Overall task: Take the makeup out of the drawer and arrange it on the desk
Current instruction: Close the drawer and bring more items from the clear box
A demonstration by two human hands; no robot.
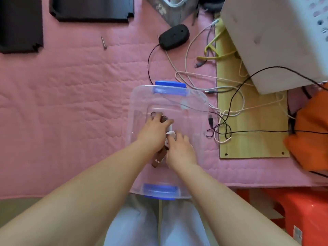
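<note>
Both hands inside clear bin (198,103) on pink mat (71,103). Left hand (156,128) curled round dark makeup pieces (164,119); right hand (179,148) pinches small white item (171,134). Brown tube (158,158) lies below. Light, hard, slick — grip mid-body, lift singly.

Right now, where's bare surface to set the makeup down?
Free: pink quilted cover left of the clear plastic bin, below the dark panels and metal pin. Crowded: tangled cables right of the bin, over the wooden board.
</note>
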